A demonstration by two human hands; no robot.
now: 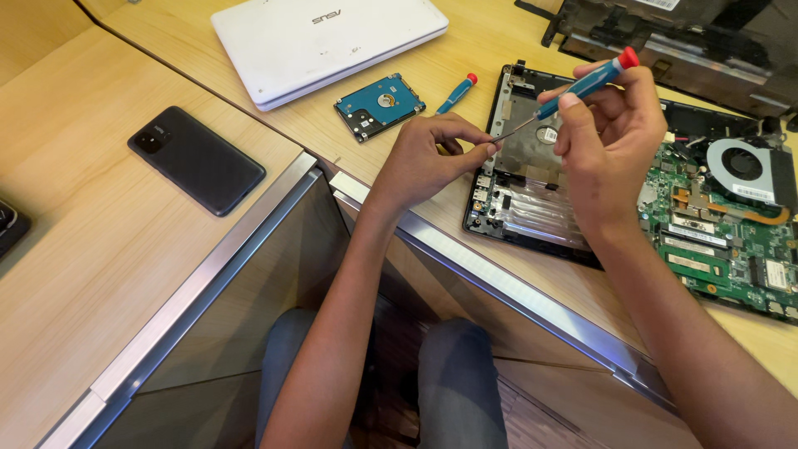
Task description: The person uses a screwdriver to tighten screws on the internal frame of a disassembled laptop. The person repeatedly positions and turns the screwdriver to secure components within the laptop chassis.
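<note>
Blue plastic handle with a red cap, thin bare steel shaft: a small screwdriver point(573, 90) held slantwise above an opened laptop point(532, 195). Long axis running from the red cap at upper right down to the tip at lower left. Right hand point(611, 137) wrapped round the handle, thumb and fingers closed on it, palm raised clear of the laptop. Left hand point(436, 154) just to the left of the tip, thumb and forefinger pinched together right at the shaft's end; too small to tell whether a screw sits between them or only the tip itself. Left hand therefore nearer the point, right hand nearer the cap.

Beneath both hands, the laptop's black plastic shell with a shiny foil-lined bay and a dull grey metal plate. To the right, a green circuit board point(723, 241) studded with small parts, and a round black fan point(742, 164) with a copper pipe below it.

Farther back on the pale wooden desk point(100, 266): a flat hard drive point(380, 105) with a blue top, a second blue-and-red screwdriver point(456, 92) lying just beside it, and a closed white laptop point(324, 41). Well apart to the left, a dark glossy phone point(196, 160), lying flat.
</note>
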